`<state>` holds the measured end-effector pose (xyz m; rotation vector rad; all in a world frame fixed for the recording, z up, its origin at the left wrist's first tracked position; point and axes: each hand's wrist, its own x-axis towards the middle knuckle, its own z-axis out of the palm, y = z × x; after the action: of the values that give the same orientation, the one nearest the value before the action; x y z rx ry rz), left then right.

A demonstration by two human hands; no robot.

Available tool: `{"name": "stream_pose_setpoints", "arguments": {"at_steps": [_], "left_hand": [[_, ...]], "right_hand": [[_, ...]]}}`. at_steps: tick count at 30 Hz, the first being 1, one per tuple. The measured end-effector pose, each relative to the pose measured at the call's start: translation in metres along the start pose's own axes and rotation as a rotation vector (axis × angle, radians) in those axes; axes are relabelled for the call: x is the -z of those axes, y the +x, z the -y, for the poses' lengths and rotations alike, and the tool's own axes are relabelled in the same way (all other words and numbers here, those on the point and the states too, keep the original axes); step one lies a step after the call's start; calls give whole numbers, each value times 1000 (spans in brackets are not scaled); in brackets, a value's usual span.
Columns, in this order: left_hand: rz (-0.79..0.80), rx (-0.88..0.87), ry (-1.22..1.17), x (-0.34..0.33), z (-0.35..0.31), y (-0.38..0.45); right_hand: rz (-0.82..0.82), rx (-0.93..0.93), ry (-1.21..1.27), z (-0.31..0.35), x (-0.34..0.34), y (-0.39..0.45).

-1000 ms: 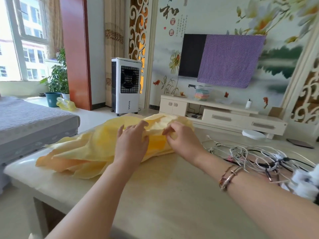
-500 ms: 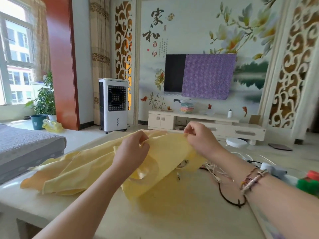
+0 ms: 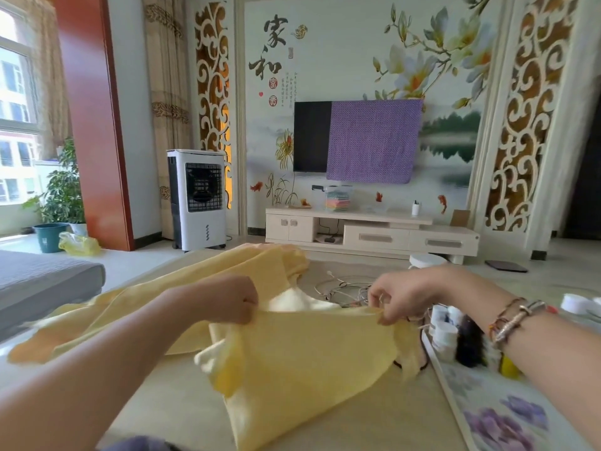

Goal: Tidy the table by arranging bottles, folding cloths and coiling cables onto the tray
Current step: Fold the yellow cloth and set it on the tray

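A large yellow cloth [image 3: 302, 362] is held up over the beige table [image 3: 175, 398]. My left hand [image 3: 227, 299] grips its top edge in a fist, and my right hand [image 3: 400, 296] pinches the same edge further right, so the edge is stretched between them. The rest of the cloth trails left across the table. Behind it lies a tangle of white cables [image 3: 341, 289]. At the right stands a flowered tray [image 3: 487, 408] with several small bottles [image 3: 445, 333] at its far end, partly hidden by my right forearm.
A grey sofa [image 3: 45, 284] flanks the table on the left. Beyond the table are a white air cooler [image 3: 198, 200], a TV cabinet [image 3: 370, 232] and a white round object [image 3: 426, 260] on the floor. White bottle caps [image 3: 579, 302] show at the far right.
My hands have moved apart and nearer to me, stretching the cloth's edge between them. The view has shifted, and the tray and bottles have come into sight at the right.
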<state>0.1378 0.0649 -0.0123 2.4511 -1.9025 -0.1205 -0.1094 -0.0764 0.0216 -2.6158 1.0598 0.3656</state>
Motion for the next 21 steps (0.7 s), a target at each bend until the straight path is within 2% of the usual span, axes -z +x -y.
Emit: {"name": "stream_pose_setpoints", "arguments": {"at_steps": [6, 8, 10, 12, 14, 15, 16, 18, 21], "left_hand": [[177, 250, -36, 1, 10, 14], [175, 365, -240, 0, 13, 20], [118, 453, -572, -1, 14, 28], [-70, 487, -887, 6, 14, 42], [-464, 447, -1070, 25, 12, 58], [-680, 388, -1102, 35, 10, 63], [-886, 304, -1080, 51, 8, 66], [-1168, 144, -962, 74, 3, 59], [-1345, -25, -854, 89, 3, 41]], "right_hand": [[-119, -225, 149, -5, -11, 33], [-107, -276, 229, -3, -15, 42], [-104, -323, 356, 0, -15, 52], [-211, -298, 646, 2, -4, 66], [-496, -130, 976, 8, 20, 76], [-668, 0, 1037, 11, 32, 76], [-838, 135, 1017, 17, 47, 71], [-1089, 346, 903, 25, 62, 55], [-1278, 404, 584, 25, 62, 38]]}}
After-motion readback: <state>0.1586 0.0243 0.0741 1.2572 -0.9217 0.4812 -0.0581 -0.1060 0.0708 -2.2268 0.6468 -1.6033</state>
